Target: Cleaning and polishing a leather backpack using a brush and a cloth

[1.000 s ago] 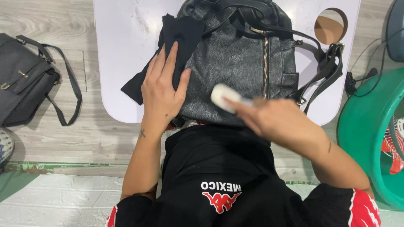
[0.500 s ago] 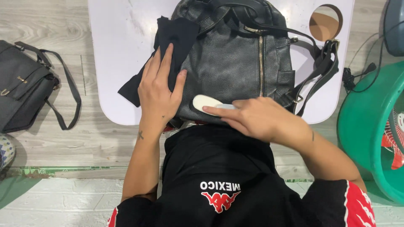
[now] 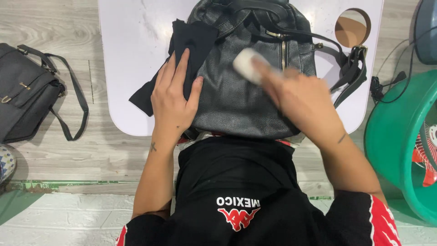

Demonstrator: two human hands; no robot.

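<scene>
A dark grey leather backpack (image 3: 236, 91) lies on a small white table (image 3: 127, 54). My left hand (image 3: 175, 98) rests flat on its left side, fingers spread over a black cloth (image 3: 191, 43) that hangs off the bag. My right hand (image 3: 296, 98) is blurred by motion and holds a small white pad (image 3: 246, 64) against the middle of the bag, just left of its front zip (image 3: 283, 48). The bag's straps (image 3: 350, 68) trail off to the right.
A black shoulder bag (image 3: 27, 95) lies on the wooden floor at the left. A green fan housing (image 3: 396, 141) stands at the right, with a black cable (image 3: 387, 84) beside it. The table has a round hole (image 3: 353, 27) at its top right corner.
My right hand has swept the white pad from the bag's lower middle up and right toward the zip. My left hand has stayed pressed on the bag and cloth.
</scene>
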